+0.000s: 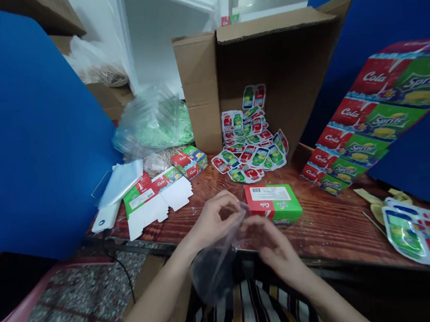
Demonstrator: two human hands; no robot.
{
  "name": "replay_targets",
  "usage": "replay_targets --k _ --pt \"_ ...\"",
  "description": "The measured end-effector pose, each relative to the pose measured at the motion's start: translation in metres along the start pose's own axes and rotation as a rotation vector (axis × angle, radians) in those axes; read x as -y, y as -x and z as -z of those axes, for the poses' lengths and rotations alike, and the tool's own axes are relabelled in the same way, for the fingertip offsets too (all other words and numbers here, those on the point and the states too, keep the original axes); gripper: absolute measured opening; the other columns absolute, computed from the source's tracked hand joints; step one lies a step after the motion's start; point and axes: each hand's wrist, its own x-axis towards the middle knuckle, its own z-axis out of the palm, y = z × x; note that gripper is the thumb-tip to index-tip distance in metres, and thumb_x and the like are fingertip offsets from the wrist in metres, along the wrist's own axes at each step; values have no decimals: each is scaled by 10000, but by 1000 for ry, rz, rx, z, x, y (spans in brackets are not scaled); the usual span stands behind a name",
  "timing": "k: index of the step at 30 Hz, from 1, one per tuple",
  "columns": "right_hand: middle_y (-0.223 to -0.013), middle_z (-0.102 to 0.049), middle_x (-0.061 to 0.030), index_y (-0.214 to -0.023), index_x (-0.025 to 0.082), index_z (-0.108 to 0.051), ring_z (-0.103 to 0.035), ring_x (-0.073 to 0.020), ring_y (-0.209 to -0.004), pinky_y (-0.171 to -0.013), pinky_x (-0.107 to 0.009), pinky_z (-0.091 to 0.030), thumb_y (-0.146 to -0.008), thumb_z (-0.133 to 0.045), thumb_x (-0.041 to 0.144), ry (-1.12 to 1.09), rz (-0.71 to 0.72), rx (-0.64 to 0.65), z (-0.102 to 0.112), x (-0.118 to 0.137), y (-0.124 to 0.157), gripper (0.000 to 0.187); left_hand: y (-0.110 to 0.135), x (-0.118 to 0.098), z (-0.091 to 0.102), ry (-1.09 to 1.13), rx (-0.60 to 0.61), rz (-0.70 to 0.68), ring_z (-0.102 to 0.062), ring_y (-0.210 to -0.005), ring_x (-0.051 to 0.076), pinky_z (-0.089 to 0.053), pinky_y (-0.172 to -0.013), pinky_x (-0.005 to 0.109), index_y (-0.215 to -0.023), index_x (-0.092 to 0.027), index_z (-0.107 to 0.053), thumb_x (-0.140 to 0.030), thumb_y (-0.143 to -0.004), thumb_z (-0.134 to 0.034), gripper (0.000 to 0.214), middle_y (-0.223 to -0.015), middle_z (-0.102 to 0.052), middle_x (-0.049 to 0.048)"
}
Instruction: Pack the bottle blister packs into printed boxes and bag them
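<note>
Clear thin plastic bag (214,275) is pinched near its top by left hand (217,218), seemingly so it hangs free at front edge of brown wooden table (317,235), right hand (274,245) half-curled beside it, grip can't be told, red-and-green cardboard box (274,203) placed just beyond.
</note>
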Motion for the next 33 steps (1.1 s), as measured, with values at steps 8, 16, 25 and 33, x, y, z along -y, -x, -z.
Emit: replay_targets --k 8,16,25,33 --pt "-959 -650 -29 -1449 295 -260 -623 -159 -759 -733 -313 -518 -824 -654 375 -204 -243 -298 7 23 -1 743 -13 -24 -7 -741 52 -242 -591 -882 180 -485 -815 335 -1109 -228 -597 -247 -938 -448 228 -953 -609 39" --pt "-841 -652 10 -1233 304 -519 -614 -135 -698 -650 -233 -489 -793 -693 372 -218 -156 -576 53 -1 22 478 -12 -18 2 -617 -457 -12 -572 -1011 235 -475 -834 382 -1098 -216 -499 -406 -846 -591 329 -1097 -525 81" --pt "-943 -686 -45 -1147 249 -601 -634 -172 -767 -658 -255 -509 -796 -687 376 -71 -189 -772 46 -38 62 382 16 54 -32 274 -269 463 -504 -508 104 -410 -565 238 -976 -196 -442 -382 -718 -689 403 -542 -486 -100" --pt "-948 -687 -25 -1005 227 -694 -636 -149 -792 -650 -204 -524 -690 -775 399 -73 -260 -857 48 -39 64 368 24 59 -40 -18 -325 554 -569 -509 122 -453 -492 242 -942 -217 -496 -389 -818 -569 225 -626 -560 -43"
